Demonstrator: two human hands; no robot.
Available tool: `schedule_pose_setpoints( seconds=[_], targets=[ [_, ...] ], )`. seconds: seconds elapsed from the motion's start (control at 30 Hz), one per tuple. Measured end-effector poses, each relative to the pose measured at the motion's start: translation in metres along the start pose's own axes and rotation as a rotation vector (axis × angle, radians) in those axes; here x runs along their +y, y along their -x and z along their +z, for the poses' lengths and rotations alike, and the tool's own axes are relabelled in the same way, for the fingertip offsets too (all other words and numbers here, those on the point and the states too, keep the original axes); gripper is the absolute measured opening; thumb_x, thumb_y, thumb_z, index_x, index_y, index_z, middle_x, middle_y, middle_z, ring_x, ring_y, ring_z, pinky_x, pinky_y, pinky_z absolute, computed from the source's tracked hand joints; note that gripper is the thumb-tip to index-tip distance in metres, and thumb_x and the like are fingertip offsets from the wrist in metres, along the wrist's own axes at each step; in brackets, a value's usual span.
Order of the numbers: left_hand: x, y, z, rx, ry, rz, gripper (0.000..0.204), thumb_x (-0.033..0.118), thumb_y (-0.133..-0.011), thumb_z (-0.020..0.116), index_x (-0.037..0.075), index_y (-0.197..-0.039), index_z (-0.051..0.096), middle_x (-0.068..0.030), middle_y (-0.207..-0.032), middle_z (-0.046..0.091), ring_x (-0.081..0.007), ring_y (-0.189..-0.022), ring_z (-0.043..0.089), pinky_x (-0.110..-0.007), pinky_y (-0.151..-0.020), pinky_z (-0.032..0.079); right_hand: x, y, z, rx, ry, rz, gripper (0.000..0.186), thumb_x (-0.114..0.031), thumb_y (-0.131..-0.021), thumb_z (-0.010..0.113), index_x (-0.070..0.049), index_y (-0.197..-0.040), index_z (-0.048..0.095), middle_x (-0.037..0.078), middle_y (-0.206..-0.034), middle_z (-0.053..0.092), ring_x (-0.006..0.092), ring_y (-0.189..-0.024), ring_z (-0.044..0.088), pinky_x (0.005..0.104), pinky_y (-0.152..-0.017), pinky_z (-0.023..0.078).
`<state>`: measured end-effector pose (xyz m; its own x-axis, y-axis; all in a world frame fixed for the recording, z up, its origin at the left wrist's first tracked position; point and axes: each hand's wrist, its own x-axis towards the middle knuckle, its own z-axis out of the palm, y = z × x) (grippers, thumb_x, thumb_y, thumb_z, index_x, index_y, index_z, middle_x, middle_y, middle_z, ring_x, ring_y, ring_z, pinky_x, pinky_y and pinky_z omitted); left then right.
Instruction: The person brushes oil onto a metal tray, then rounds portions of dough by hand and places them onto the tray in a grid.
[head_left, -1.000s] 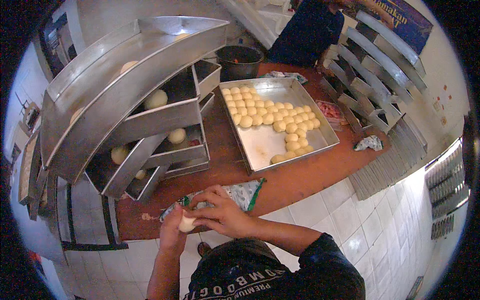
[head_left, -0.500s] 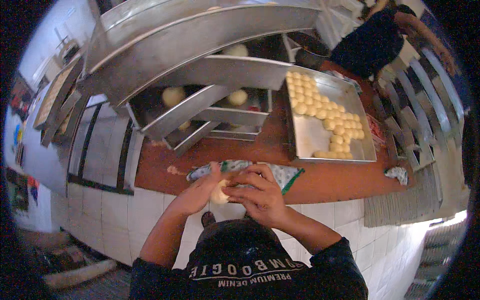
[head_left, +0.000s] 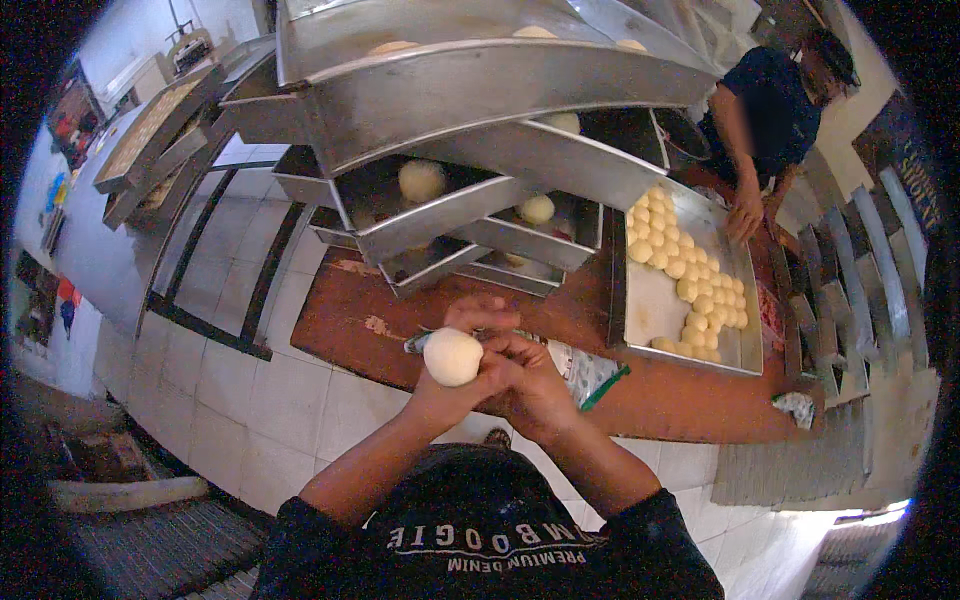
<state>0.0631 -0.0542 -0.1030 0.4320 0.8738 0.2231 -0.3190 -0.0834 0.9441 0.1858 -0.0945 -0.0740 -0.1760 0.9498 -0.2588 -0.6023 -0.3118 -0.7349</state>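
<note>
A smooth, pale, round dough ball [head_left: 452, 357] bulges up out of my left hand [head_left: 440, 396], which is closed around it with the fingers reaching past its far side. Against its right side presses my right hand [head_left: 540, 390], its fingers curled in close to my left thumb. Whether a bit of dough sits between those right fingers is hidden. Just beyond my hands, a patterned cloth or packet with a green edge [head_left: 598, 378] lies on the reddish-brown table [head_left: 480, 310].
To the right stands a metal tray [head_left: 640, 315] with rows of small dough balls [head_left: 690, 265]. Stacked deep metal pans [head_left: 500, 100] rise ahead, some holding larger dough balls [head_left: 422, 181]. A co-worker [head_left: 765, 110] reaches over the tray's far side. Metal racks [head_left: 850, 270] stand at far right.
The dough ball has come up into plain sight, rounder, as my hands turned around it. My view has shifted, and the co-worker now bends toward the tray.
</note>
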Motion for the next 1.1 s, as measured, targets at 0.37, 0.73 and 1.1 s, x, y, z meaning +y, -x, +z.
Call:
schedule_pose_setpoints(
  seconds=[0.37,0.73,1.1],
  targets=[
    [-0.035,0.007,-0.037,0.185,-0.426,-0.039,0.046,0.02,-0.07,0.069,0.003,-0.107,0.048,-0.0076,-0.099,0.055,-0.0204,-0.089,0.054,-0.033,-0.081,0.044,-0.032,0.013,0.03,-0.338,1.71,-0.845,0.051,-0.009,-0.075,0.061,-0.011,-0.124,0.045,0.019,-0.126,0.038,0.0349,-0.11,0.043,0.0383,-0.091,0.038],
    [-0.024,0.01,-0.124,0.377,-0.97,-0.264,0.05,0.029,-0.075,0.062,-0.001,-0.111,0.047,-0.0213,-0.111,0.05,-0.038,-0.104,0.045,-0.048,-0.09,0.034,-0.266,-0.016,0.057,-0.684,1.284,-0.774,0.049,-0.013,-0.072,0.066,-0.002,-0.117,0.048,0.013,-0.113,0.053,0.0254,-0.102,0.052,0.035,-0.088,0.042],
    [-0.087,0.01,-0.152,0.425,-1.351,-0.068,0.057,0.033,-0.072,0.059,-0.005,-0.114,0.044,-0.0257,-0.109,0.049,-0.0424,-0.103,0.046,-0.049,-0.094,0.033,-0.325,-0.229,0.111,-0.144,1.987,-0.77,0.042,-0.02,-0.077,0.061,-0.007,-0.116,0.051,0.01,-0.107,0.056,0.0225,-0.087,0.056,0.0318,-0.081,0.044]
  ],
)
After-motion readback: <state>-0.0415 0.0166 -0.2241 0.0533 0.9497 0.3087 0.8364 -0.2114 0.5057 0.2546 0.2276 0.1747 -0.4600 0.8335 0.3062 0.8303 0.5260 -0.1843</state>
